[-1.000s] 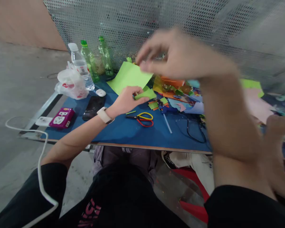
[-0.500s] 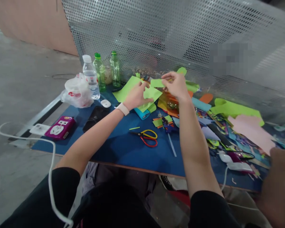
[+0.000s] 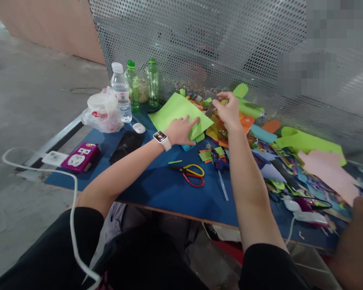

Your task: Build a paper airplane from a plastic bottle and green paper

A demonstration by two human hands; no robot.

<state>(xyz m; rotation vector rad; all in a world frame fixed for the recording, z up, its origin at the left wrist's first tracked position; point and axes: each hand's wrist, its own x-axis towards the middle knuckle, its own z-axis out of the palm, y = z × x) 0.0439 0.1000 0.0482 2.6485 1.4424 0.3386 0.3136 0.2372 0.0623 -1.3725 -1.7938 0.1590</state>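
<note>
My left hand (image 3: 182,129), with a watch (image 3: 160,137) on its wrist, lies with spread fingers on a light green sheet (image 3: 177,110). Under the sheet's near edge a bit of a blue item (image 3: 187,148) shows. Above the paper scraps at the back, my right hand (image 3: 229,109) hovers with thumb and forefinger apart and nothing visible between them. A small green piece (image 3: 207,102) lies just left of its fingertips. Scissors (image 3: 190,173) with one yellow and one red handle rest on the blue table (image 3: 157,187), near a glue gun (image 3: 219,161) with a clear stick.
At the left stand a water bottle (image 3: 121,92), two green bottles (image 3: 153,82) and a bagged tub (image 3: 103,112). A purple power socket (image 3: 81,156) and a black phone (image 3: 127,147) lie nearer. Paper scraps and a pink sheet (image 3: 328,173) cover the right, beside another person's arm (image 3: 358,237).
My right hand has let go of the small green piece, and its fingers have parted. My left hand has flattened onto the green sheet. The view has shifted slightly.
</note>
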